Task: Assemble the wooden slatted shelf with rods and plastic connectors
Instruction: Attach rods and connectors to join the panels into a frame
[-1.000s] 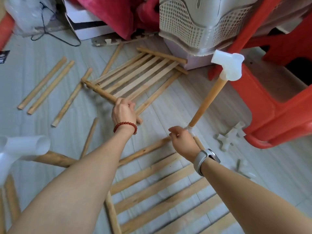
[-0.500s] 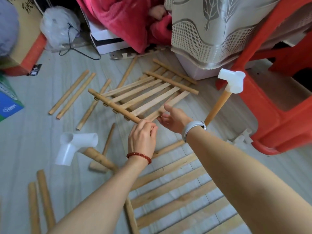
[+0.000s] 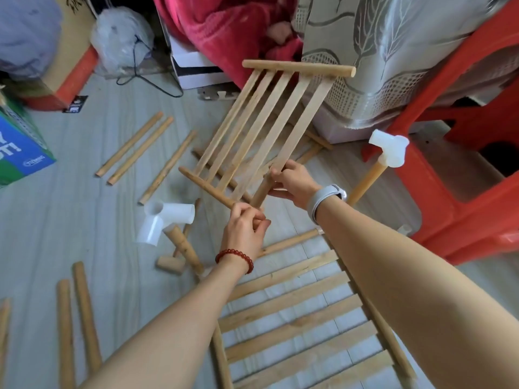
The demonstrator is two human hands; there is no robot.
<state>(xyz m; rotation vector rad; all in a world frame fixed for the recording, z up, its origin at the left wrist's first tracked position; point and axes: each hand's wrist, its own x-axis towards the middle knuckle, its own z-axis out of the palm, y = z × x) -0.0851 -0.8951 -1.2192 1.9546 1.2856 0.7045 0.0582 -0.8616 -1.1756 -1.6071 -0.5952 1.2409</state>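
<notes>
Both hands' fingers around slatted panel

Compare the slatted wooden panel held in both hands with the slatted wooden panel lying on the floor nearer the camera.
The held slatted wooden panel is lifted and tilted, gripped by the left hand and right hand; the floor slatted wooden panel lies flat, untouched. The held panel's slats look narrower and run away from the camera; the floor panel's run crosswise. Both are pale wood slats on round rods.
</notes>
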